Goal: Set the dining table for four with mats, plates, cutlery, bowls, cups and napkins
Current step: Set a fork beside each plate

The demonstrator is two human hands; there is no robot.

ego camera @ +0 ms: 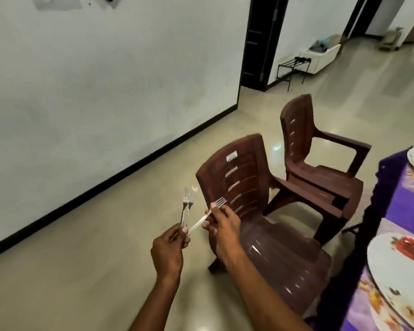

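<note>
- Two upright forks [186, 206] are being gripped by the left hand [168, 249], fingers curled round the handles, tines at 12 o'clock.
- One fork [209, 212] is being pinched by the right hand [224, 225], tines aimed at 2 o'clock.
- Bare floor [101, 247] is lying open at 9 o'clock; a chair [261, 223] is standing just behind the hands, the table [397, 211] at 3 o'clock.
- The forks are showing as plain shiny steel; floral plates [399, 278] are lying on the purple cloth.
</note>
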